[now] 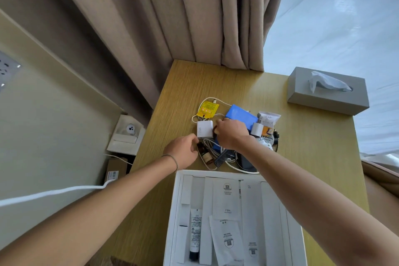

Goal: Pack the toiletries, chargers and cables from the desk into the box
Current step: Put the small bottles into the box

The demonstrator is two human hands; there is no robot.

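A heap of items lies on the wooden desk (237, 88): a white 120W charger (204, 129), white cables (210, 144), a yellow packet (207, 109), a blue pack (241, 115), a small brown bottle (206, 156), a black comb (223, 157) and a small white charger (257, 129). My left hand (183, 150) reaches in at the brown bottle with curled fingers. My right hand (232, 133) is over the heap beside the 120W charger, fingers curled on something brown and ring-shaped. The white box (176, 198) near me holds sachets and a tube (195, 234).
A grey tissue box (328, 90) stands at the desk's far right. Beige curtains hang behind the desk. To the left, below desk level, are a white shelf with a small round device (130, 129), a cardboard box (114, 170) and a white cord (54, 192).
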